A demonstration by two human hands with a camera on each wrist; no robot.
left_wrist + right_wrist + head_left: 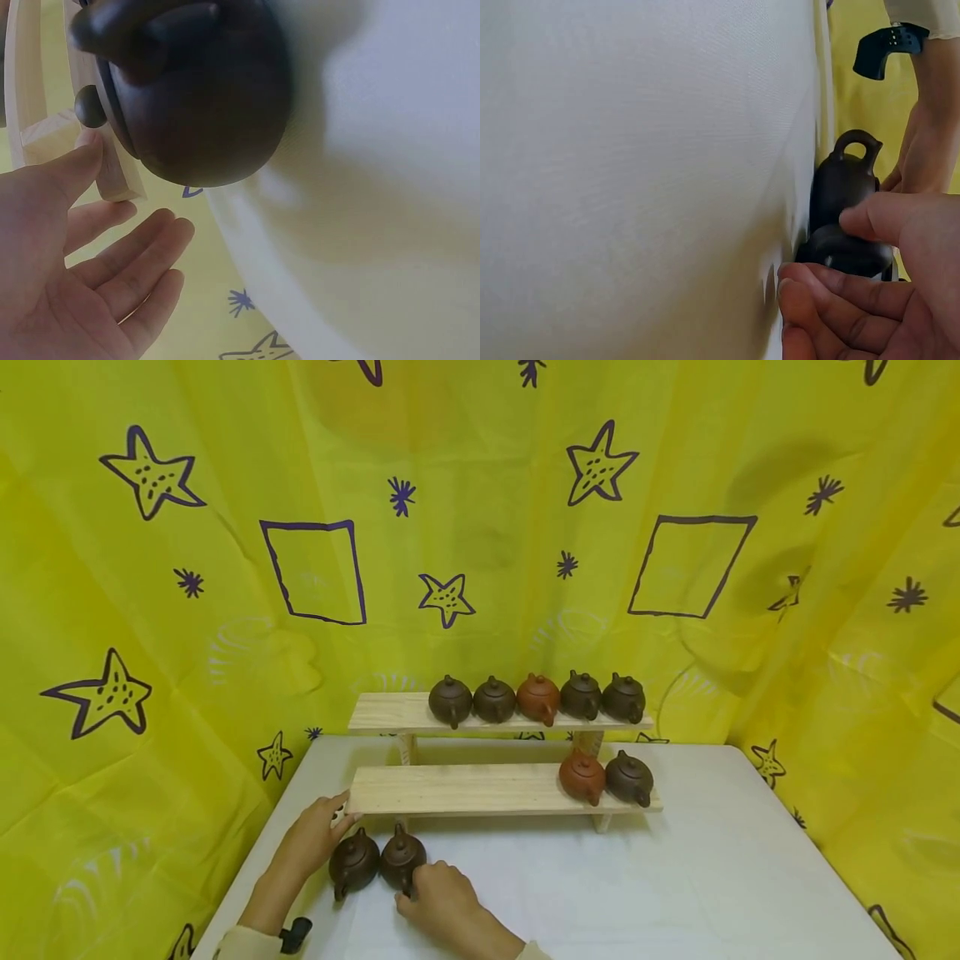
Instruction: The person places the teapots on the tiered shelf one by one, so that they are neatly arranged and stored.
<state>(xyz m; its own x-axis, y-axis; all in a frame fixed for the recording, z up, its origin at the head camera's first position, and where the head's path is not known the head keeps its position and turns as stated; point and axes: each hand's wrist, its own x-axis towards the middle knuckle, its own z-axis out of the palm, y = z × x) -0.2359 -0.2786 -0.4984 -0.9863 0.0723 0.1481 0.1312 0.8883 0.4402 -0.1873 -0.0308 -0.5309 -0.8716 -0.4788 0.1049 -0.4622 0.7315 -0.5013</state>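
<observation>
Two dark brown teapots stand side by side on the white table, the left teapot (pixel 354 862) close to the right-hand teapot (pixel 401 855). My right hand (pixel 448 906) has its fingers curled at the front of the right-hand teapot; the part it holds is mostly hidden. In the right wrist view, thumb and fingers lie around this teapot (pixel 851 247). My left hand (pixel 313 835) touches the left end of the lower wooden shelf (pixel 450 787), thumb near its front corner, other fingers loosely extended. The left teapot (pixel 210 112) fills the top of the left wrist view.
The upper shelf (pixel 390 710) bears a row of several teapots, one reddish-brown teapot (pixel 537 695) among dark ones. At the lower shelf's right end sit a reddish-brown teapot (pixel 581 775) and a dark teapot (pixel 628 777). A yellow patterned curtain (pixel 480 543) hangs behind the table.
</observation>
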